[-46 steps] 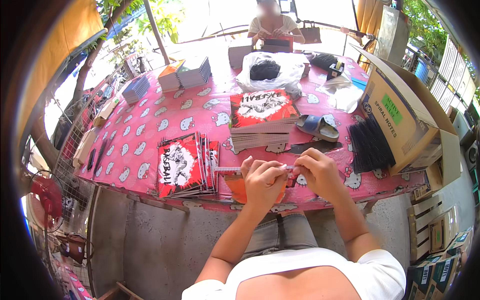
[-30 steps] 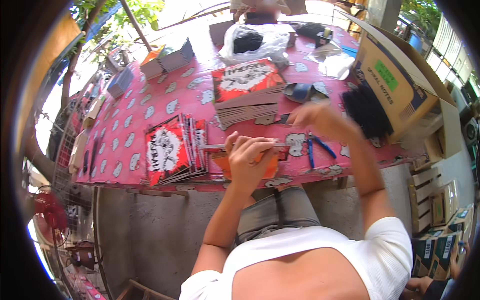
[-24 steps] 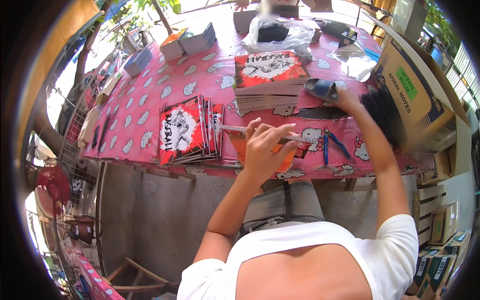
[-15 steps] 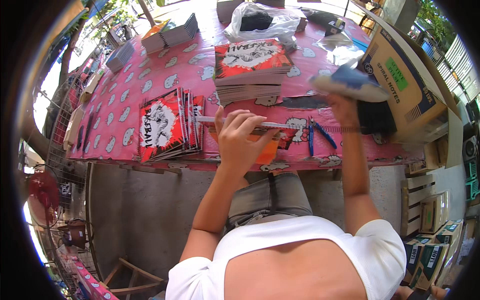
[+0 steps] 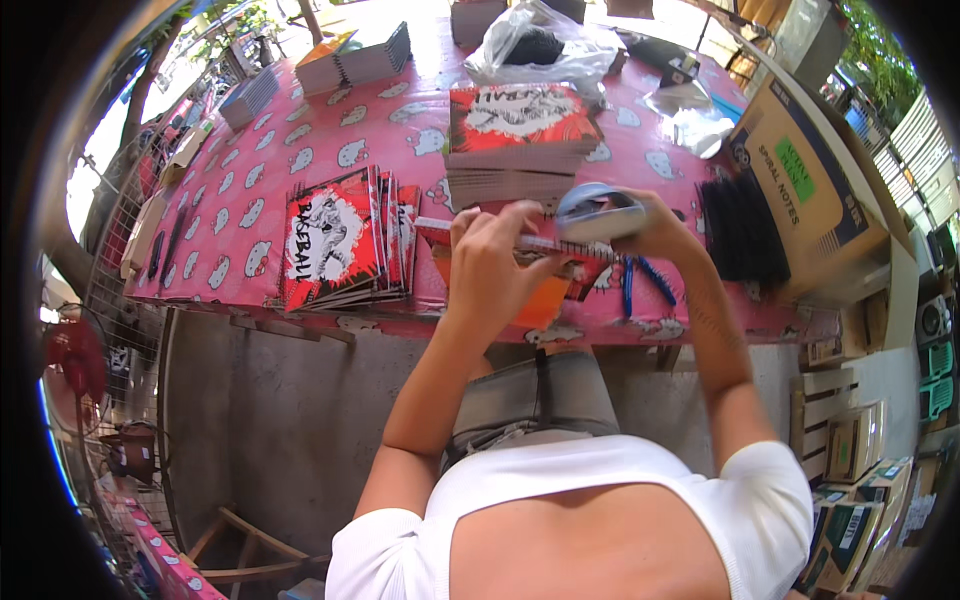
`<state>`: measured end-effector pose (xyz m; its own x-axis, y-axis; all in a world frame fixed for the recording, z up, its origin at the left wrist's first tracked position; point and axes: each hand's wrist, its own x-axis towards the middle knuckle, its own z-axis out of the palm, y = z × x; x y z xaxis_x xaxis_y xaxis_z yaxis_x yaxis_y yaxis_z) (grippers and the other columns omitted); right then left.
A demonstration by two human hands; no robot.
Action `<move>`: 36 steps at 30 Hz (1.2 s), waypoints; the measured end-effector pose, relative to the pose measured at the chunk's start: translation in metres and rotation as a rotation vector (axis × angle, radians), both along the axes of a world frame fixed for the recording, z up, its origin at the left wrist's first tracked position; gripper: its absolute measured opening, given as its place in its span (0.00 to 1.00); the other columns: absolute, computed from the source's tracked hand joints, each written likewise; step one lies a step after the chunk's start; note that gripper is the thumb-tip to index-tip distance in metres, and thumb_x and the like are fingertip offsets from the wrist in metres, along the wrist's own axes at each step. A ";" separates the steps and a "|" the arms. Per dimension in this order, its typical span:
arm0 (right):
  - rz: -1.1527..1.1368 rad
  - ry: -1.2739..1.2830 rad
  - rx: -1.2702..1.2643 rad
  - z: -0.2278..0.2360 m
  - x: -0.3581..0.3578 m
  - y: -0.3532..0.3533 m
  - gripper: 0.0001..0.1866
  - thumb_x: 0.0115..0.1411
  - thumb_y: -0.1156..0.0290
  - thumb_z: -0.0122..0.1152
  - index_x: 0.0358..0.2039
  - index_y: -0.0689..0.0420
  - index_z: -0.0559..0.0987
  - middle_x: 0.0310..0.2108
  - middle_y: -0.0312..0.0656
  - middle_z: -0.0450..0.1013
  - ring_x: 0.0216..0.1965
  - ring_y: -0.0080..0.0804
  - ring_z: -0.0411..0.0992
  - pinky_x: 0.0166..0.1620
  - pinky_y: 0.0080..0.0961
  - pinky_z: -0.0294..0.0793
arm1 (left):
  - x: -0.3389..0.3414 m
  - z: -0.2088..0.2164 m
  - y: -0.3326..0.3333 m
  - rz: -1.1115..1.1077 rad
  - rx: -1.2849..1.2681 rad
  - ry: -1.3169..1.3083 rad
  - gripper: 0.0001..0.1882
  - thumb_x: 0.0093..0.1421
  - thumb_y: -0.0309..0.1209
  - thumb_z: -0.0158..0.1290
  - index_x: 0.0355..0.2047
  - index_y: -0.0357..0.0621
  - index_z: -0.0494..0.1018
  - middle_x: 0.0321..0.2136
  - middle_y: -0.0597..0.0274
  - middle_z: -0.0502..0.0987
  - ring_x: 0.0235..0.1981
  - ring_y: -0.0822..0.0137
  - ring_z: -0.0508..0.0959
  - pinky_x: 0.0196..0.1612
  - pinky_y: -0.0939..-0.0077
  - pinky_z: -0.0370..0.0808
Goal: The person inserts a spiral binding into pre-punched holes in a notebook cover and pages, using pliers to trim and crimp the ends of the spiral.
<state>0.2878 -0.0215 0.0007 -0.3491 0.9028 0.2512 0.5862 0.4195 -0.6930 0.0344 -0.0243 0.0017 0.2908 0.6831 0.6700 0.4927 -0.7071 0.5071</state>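
My left hand (image 5: pixel 490 262) grips a spiral notebook (image 5: pixel 541 306) on edge at the table's front, its orange side toward me. A dark wire coil (image 5: pixel 603 253) runs along its upper edge at the right. My right hand (image 5: pixel 655 228) is closed around a blue-and-white, rounded, slipper-like object (image 5: pixel 598 216), close above the notebook's right end; motion blurs it a little. Blue-handled pliers (image 5: pixel 655 282) lie just right of the notebook. To the left, several red-covered notebooks (image 5: pixel 330 235) overlap in a pile. Behind my hands stands a taller stack of red notebooks (image 5: pixel 522 125).
A bundle of black coils (image 5: pixel 740 235) lies beside a large cardboard box (image 5: pixel 815 185) at the right. At the back are a clear plastic bag (image 5: pixel 540 50) and more notebook stacks (image 5: pixel 355 62). The pink patterned tablecloth (image 5: pixel 225 225) covers the table.
My right hand has swung left and inward with the slipper-like object, from near the box to the notebook's right end. The left hand keeps its grip on the notebook.
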 end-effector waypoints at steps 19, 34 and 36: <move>0.032 0.132 0.032 -0.002 -0.019 0.016 0.26 0.43 0.75 0.70 0.45 0.61 0.74 0.36 0.36 0.77 0.37 0.22 0.73 0.42 0.23 0.73 | -0.026 -0.006 0.012 0.135 -0.089 -0.065 0.18 0.35 0.43 0.69 0.22 0.46 0.79 0.23 0.68 0.76 0.40 0.59 0.68 0.46 0.63 0.66; -0.056 -0.071 0.074 0.058 -0.047 -0.026 0.15 0.50 0.68 0.65 0.37 0.60 0.79 0.38 0.45 0.74 0.39 0.41 0.73 0.41 0.33 0.72 | -0.021 -0.006 0.006 0.053 0.051 -0.015 0.13 0.43 0.39 0.66 0.29 0.52 0.80 0.23 0.71 0.76 0.30 0.70 0.74 0.53 0.65 0.58; -0.012 -0.212 0.200 0.053 -0.071 -0.038 0.13 0.49 0.68 0.65 0.35 0.59 0.80 0.35 0.44 0.75 0.36 0.42 0.73 0.39 0.33 0.71 | -0.015 -0.002 0.002 0.069 0.042 -0.028 0.13 0.43 0.38 0.66 0.29 0.52 0.80 0.22 0.71 0.75 0.28 0.70 0.73 0.53 0.66 0.58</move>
